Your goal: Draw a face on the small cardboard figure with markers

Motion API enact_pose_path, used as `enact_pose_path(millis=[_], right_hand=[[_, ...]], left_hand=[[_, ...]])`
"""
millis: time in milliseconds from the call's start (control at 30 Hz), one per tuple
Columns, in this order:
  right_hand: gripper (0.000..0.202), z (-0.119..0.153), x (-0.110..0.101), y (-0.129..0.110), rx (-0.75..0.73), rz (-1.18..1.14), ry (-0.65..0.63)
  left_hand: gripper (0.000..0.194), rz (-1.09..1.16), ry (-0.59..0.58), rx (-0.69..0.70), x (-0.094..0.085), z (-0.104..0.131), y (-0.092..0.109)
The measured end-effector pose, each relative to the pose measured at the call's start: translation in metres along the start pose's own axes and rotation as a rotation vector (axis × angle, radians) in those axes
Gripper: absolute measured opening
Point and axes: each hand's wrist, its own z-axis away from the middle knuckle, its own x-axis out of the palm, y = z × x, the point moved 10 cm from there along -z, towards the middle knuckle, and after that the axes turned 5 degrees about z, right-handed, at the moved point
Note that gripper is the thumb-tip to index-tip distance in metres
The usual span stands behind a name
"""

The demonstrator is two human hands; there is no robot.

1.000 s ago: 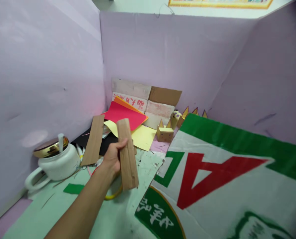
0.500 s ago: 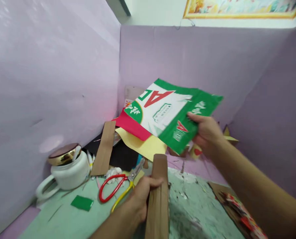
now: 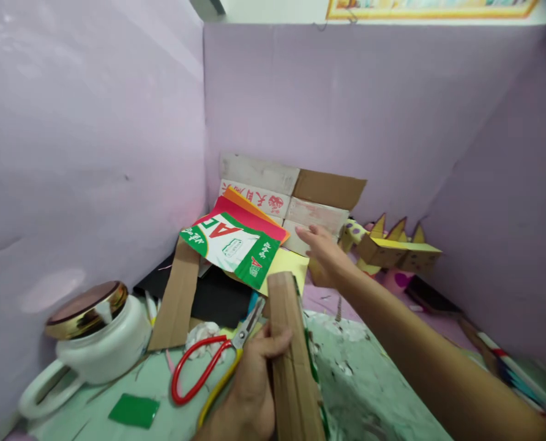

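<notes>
My left hand [image 3: 261, 373] grips a long folded cardboard strip [image 3: 294, 361] upright near the front edge of the view, thumb across its face. Green shows along the strip's right edge. My right hand [image 3: 323, 251] is empty, fingers apart, over the right end of the paper pile. A green and white plastic bag [image 3: 236, 245] lies flat on red paper [image 3: 272, 228] and yellow paper [image 3: 291, 263]. Scissors [image 3: 240, 340] with red and yellow handles rest just left of my left hand.
At left stand a white mug [image 3: 103, 349] with a gold-rimmed lid and a green scrap [image 3: 134, 410]. A cardboard piece [image 3: 176, 300] lies over black paper [image 3: 222, 297]. Behind is an unfolded carton [image 3: 330, 188]; at right, a spiked yellow box [image 3: 399, 251].
The green and white bag has moved left and down onto the paper pile, and my right hand has let go of it. My left hand still holds the cardboard strip. The view has shifted.
</notes>
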Motion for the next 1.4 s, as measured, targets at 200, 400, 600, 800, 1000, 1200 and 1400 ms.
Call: enact_pose_path(millis=[200,400,600,800,1000,1200,1400], right_hand=[[0.091,0.16,-0.02,0.042,0.172,0.276,-0.413],[0.052,0.191,-0.059,0.032,-0.22,0.886,-0.24],[0.056,0.199,-0.058,0.029,-0.558,1.161,-0.259],[0.061,0.204,-0.055,0.053,-0.535,1.109,-0.296],[0.082,0.191,-0.126,0.035,-0.337,0.441,0.237],[0.076,0.18,-0.057,0.038,0.094,-0.362,-0.114],[0.045,0.171,-0.046,0.051,0.2,-0.634,-0.08]], left_hand=[[0.042,0.107,-0.174,0.218,0.02,0.002,0.022],[0.05,-0.049,-0.123,0.228,0.016,0.01,0.022],[0.054,-0.454,0.104,0.589,-0.019,0.039,0.077],[0.049,-1.335,-0.082,0.648,0.002,0.043,0.046],[0.047,-1.276,0.064,0.664,0.002,0.047,0.056],[0.05,-1.127,-0.236,0.509,0.037,0.051,0.02],[0.055,-1.463,0.019,0.605,0.013,0.06,0.057]])
